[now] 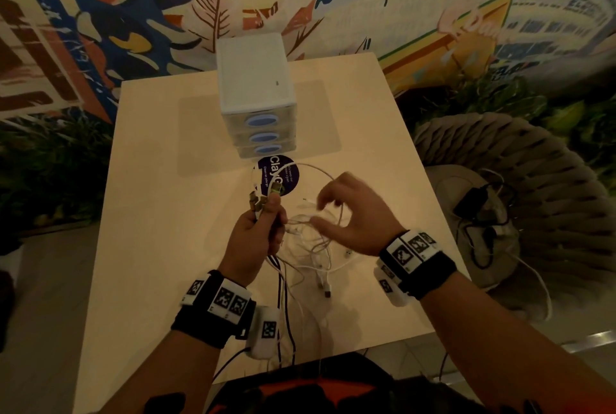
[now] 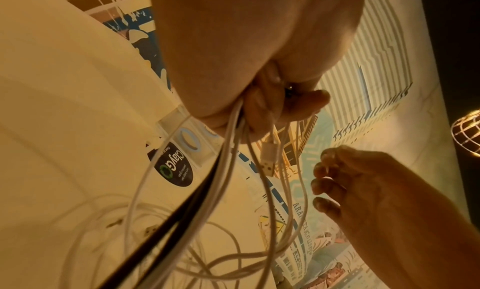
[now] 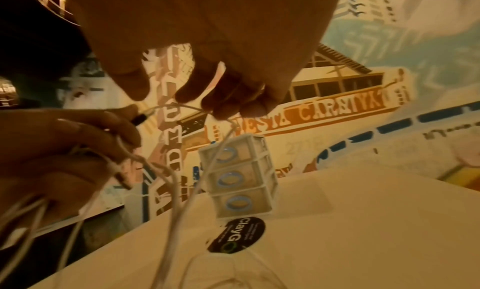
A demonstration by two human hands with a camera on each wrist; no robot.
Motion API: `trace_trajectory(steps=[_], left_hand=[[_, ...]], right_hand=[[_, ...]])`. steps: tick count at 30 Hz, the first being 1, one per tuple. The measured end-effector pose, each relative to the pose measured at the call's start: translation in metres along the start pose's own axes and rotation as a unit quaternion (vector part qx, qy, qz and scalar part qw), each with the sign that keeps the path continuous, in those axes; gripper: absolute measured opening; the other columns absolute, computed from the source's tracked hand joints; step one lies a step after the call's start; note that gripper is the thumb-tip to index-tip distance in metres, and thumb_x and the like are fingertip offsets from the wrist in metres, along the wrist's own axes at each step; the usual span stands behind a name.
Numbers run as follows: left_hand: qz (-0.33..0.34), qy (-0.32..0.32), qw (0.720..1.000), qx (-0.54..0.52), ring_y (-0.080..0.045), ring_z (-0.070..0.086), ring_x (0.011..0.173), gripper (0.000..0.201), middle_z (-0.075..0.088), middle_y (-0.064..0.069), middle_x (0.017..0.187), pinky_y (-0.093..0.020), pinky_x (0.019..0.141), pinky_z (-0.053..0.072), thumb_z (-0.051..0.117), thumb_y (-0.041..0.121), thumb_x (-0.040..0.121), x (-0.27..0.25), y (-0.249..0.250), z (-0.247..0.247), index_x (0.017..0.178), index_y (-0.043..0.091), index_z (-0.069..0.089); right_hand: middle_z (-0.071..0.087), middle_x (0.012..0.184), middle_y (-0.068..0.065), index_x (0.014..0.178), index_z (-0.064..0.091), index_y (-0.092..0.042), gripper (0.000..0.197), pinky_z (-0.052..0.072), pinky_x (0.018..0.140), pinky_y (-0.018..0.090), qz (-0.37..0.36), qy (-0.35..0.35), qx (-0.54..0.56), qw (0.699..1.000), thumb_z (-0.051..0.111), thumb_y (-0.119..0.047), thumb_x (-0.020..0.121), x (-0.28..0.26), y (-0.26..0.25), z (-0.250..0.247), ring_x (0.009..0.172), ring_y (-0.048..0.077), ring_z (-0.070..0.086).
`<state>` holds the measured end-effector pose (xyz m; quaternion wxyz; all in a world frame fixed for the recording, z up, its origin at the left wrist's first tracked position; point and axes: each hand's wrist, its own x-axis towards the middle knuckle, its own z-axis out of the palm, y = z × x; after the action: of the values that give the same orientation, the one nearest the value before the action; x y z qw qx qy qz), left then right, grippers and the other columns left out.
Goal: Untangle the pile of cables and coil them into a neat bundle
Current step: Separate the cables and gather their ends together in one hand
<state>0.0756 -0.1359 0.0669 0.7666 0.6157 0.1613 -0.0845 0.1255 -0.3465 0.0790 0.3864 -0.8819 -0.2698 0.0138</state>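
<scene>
My left hand [image 1: 258, 230] grips a bunch of white and black cables [image 1: 313, 257] upright, and their connector ends [image 1: 263, 200] stick out above the fist. The loose lengths hang down onto the table [image 1: 160, 213] in a tangle. In the left wrist view the held cables [image 2: 233, 170] drop from the left hand [image 2: 246, 71], with a white USB plug [image 2: 269, 162] dangling. My right hand [image 1: 346, 210] hovers just right of the bunch with its fingers curled. In the right wrist view its fingertips [image 3: 221, 106] hook a thin white cable [image 3: 168, 105] that arcs across from the left hand [image 3: 52, 149].
A white three-drawer box [image 1: 256, 90] stands at the table's far middle, and a dark round sticker [image 1: 266, 173] lies in front of it. A woven chair [image 1: 533, 180] at the right holds a black charger [image 1: 476, 203] and more cords. A painted wall rises behind.
</scene>
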Motion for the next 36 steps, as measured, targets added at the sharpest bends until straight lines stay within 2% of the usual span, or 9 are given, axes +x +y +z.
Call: trace_trajectory(steps=[3,12,14,16,22,25,28,32,36], left_hand=[[-0.024,-0.027,0.999,-0.013,-0.014,0.026,0.047,0.049,0.036,-0.002,0.052,-0.028,0.049,0.02,0.047,0.049,0.101,0.0,0.001,0.002,0.064,0.02,0.063],[-0.033,-0.086,0.994,-0.05,-0.011,0.016,0.042,0.048,0.023,0.002,0.048,-0.027,0.047,0.015,0.06,0.057,0.092,-0.002,-0.002,-0.006,0.082,0.012,0.071],[-0.013,-0.075,0.996,-0.052,-0.01,0.017,0.043,0.046,0.023,0.001,0.054,-0.025,0.044,0.018,0.078,0.059,0.079,-0.001,-0.005,-0.009,0.089,0.014,0.072],[0.007,-0.053,0.998,-0.027,-0.012,0.019,0.046,0.038,0.022,-0.007,0.062,-0.024,0.044,0.022,0.087,0.044,0.073,0.001,-0.009,-0.011,0.094,0.016,0.072],[0.022,0.066,0.986,0.15,-0.012,0.033,0.047,0.019,0.036,0.004,0.059,-0.027,0.05,0.032,0.075,0.011,0.089,0.008,-0.024,-0.021,0.101,0.026,0.071],[0.009,0.114,0.98,0.163,-0.02,0.041,0.056,0.017,0.046,-0.003,0.064,-0.03,0.054,0.035,0.073,0.015,0.091,0.01,-0.03,-0.025,0.092,0.032,0.073],[0.003,0.126,0.978,0.164,-0.019,0.055,0.069,0.004,0.066,0.003,0.074,-0.031,0.063,0.04,0.074,0.025,0.092,0.009,-0.029,-0.025,0.091,0.029,0.075],[-0.026,0.099,0.983,0.155,-0.007,0.048,0.051,0.012,0.063,0.008,0.063,-0.03,0.059,0.04,0.074,0.031,0.092,0.006,-0.024,-0.021,0.096,0.02,0.076],[-0.006,0.102,0.977,0.186,-0.001,0.043,0.044,0.009,0.06,0.011,0.06,-0.028,0.056,0.04,0.068,0.031,0.097,0.003,-0.025,-0.02,0.099,0.025,0.075]], right_hand=[[0.06,0.096,-0.009,0.109,0.065,-0.03,0.032,0.048,0.076,0.026,-0.037,-0.129,-0.036,0.99,0.067,-0.054,0.089,0.002,-0.013,0.016,0.084,0.006,0.057],[0.065,0.087,-0.005,0.095,0.07,-0.021,0.017,0.046,0.069,0.032,-0.063,-0.075,-0.025,0.995,0.068,-0.038,0.091,0.002,-0.015,0.031,0.076,0.015,0.058],[0.065,0.09,-0.008,0.099,0.066,-0.023,0.014,0.05,0.07,0.033,-0.022,-0.09,0.017,0.996,0.063,-0.036,0.095,0.001,-0.015,0.028,0.077,0.01,0.06],[0.068,0.093,-0.012,0.104,0.06,-0.022,0.011,0.053,0.073,0.034,0.028,-0.1,0.058,0.993,0.056,-0.032,0.102,-0.001,-0.013,0.024,0.078,0.006,0.063],[0.075,0.097,-0.007,0.108,0.048,-0.016,0.013,0.053,0.084,0.036,0.099,-0.094,0.189,0.972,0.039,-0.026,0.11,-0.007,-0.012,0.017,0.088,0.013,0.067],[0.077,0.095,-0.004,0.105,0.048,-0.014,0.015,0.047,0.081,0.031,0.12,-0.061,0.224,0.965,0.04,-0.026,0.11,-0.007,-0.01,0.018,0.085,0.008,0.065],[0.077,0.095,-0.001,0.106,0.048,-0.014,0.015,0.046,0.081,0.025,0.143,-0.049,0.245,0.958,0.041,-0.026,0.11,-0.007,-0.007,0.019,0.09,0.01,0.068],[0.076,0.096,-0.01,0.104,0.05,-0.022,0.011,0.053,0.084,0.04,0.155,-0.053,0.189,0.968,0.046,-0.031,0.108,-0.006,0.001,0.023,0.092,0.013,0.069],[0.076,0.096,-0.004,0.104,0.053,-0.015,0.011,0.055,0.081,0.034,0.151,-0.03,0.21,0.965,0.048,-0.025,0.107,-0.008,0.004,0.025,0.091,0.013,0.069]])
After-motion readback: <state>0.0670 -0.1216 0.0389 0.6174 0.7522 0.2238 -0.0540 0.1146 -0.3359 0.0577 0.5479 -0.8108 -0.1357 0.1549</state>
